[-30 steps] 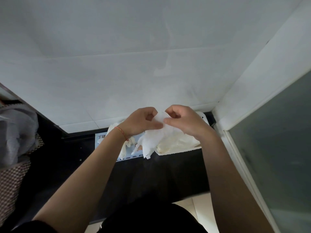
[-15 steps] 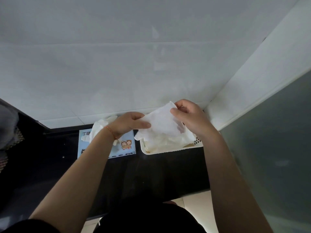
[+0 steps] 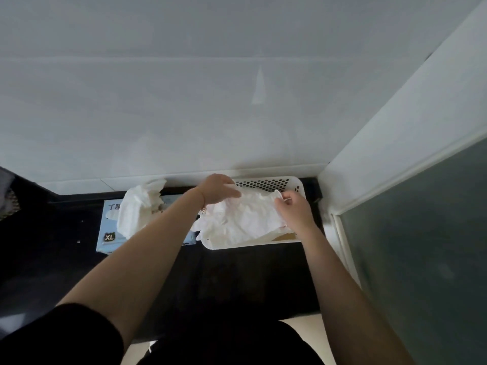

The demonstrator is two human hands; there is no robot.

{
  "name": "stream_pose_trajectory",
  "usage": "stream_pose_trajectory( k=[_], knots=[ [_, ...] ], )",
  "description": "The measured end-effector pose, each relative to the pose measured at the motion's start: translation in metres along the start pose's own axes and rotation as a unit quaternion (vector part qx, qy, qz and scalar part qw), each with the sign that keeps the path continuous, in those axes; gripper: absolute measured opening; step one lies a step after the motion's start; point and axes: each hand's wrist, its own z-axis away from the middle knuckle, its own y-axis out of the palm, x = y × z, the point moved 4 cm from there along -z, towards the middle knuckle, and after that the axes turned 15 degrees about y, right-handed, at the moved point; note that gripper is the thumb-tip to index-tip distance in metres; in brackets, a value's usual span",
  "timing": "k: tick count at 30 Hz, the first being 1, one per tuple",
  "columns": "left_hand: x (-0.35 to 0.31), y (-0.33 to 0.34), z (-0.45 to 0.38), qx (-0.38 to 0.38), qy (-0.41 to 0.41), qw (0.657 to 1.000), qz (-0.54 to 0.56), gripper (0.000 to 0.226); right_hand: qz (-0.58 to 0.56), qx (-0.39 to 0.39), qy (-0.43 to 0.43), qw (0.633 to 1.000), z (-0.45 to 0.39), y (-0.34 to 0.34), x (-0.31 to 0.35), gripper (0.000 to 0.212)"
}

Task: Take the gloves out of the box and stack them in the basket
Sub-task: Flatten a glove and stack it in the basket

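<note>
At the far left, a dark countertop [image 3: 52,259] is seen running along the foot of a white tiled wall [image 3: 184,101]. On it, a pale blue glove box [image 3: 106,233] marked XL is laid flat, and a crumpled white glove [image 3: 137,209] is seen sticking up out of its top opening. The left forearm is stretched across the box, and a red cord is worn at its wrist. The left hand [image 3: 217,189] is held over the left end of a white perforated basket [image 3: 263,183], which is set just beside the box on its right and close against the wall; its fingers are curled down and the left edge of a flattened white glove [image 3: 247,214] is gripped by them. This glove is spread over the basket, on top of other white gloves piled inside, some of which are draped over the near-left rim. Its right edge is pinched by the right hand [image 3: 293,210], whose fingers are bent round the cuff. At the far right, a frosted glass panel [image 3: 421,259] is seen in a white frame.
</note>
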Motion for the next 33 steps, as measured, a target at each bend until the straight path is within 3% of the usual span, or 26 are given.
stream_pose_trajectory(
  k=[5,7,10,12,14,17,20,23,25,27,30,33],
  knots=[
    [0.0,0.016,-0.007,-0.058,-0.019,0.998,-0.026,0.012,0.01,-0.066,-0.033,0.997,-0.015,-0.009,-0.011,0.015],
    [-0.001,0.023,-0.006,-0.081,-0.02,0.991,-0.107,0.024,0.042,-0.086,-0.045,0.994,-0.02,-0.012,-0.014,0.017],
    [-0.013,0.038,0.002,-0.12,0.073,0.948,-0.286,0.042,0.111,-0.108,-0.065,0.986,-0.024,-0.013,-0.017,0.02],
    [-0.018,0.054,0.011,-0.096,0.151,0.92,-0.348,0.046,0.144,-0.125,-0.075,0.979,-0.025,-0.012,-0.018,0.022],
    [-0.01,0.072,0.016,-0.02,0.191,0.902,-0.387,0.053,0.155,-0.144,-0.077,0.974,-0.027,-0.013,-0.019,0.021],
    [0.014,0.082,0.021,0.037,0.163,0.897,-0.409,0.069,0.187,-0.176,-0.071,0.964,-0.029,-0.013,-0.018,0.021],
    [0.024,0.078,0.026,0.027,0.135,0.909,-0.394,0.083,0.23,-0.237,-0.071,0.941,-0.026,-0.013,-0.013,0.02],
    [0.024,0.077,0.025,0.013,0.14,0.907,-0.397,0.085,0.197,-0.286,-0.143,0.927,-0.015,-0.009,-0.004,0.022],
    [0.023,0.077,0.024,0.003,0.147,0.904,-0.401,0.084,0.188,-0.247,-0.225,0.924,-0.008,0.003,0.004,0.018],
    [0.025,0.08,0.022,0.018,0.145,0.9,-0.411,0.087,0.249,-0.158,-0.262,0.919,-0.008,0.021,0.005,0.025],
    [0.031,0.087,0.019,0.058,0.133,0.892,-0.428,0.094,0.378,-0.079,-0.197,0.901,-0.022,0.035,-0.01,0.065],
    [0.041,0.092,0.015,0.102,0.111,0.884,-0.443,0.098,0.409,-0.07,-0.156,0.896,-0.031,0.032,-0.024,0.078]
  ],
)
